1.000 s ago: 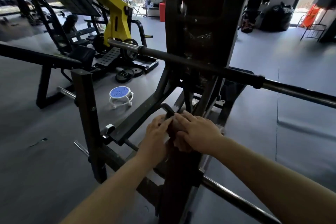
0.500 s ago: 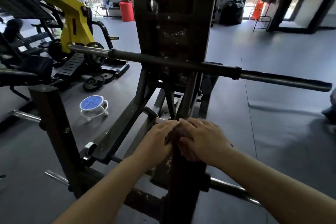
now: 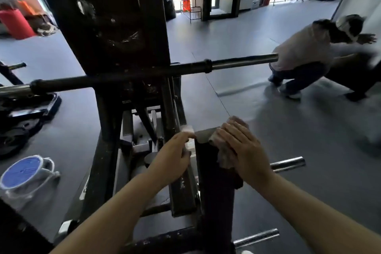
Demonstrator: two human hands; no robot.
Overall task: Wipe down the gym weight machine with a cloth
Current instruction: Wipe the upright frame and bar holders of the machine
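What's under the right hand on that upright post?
A pale cloth lies under the right hand, pressed against the side of the dark post; its edges show around the fingers. The post surface beneath the cloth is hidden.

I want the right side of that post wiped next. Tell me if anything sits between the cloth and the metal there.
Nothing visible does. The right hand already presses the cloth flat against the right side of the dark post, near its top. The left hand rests on the other side, clear of the cloth.
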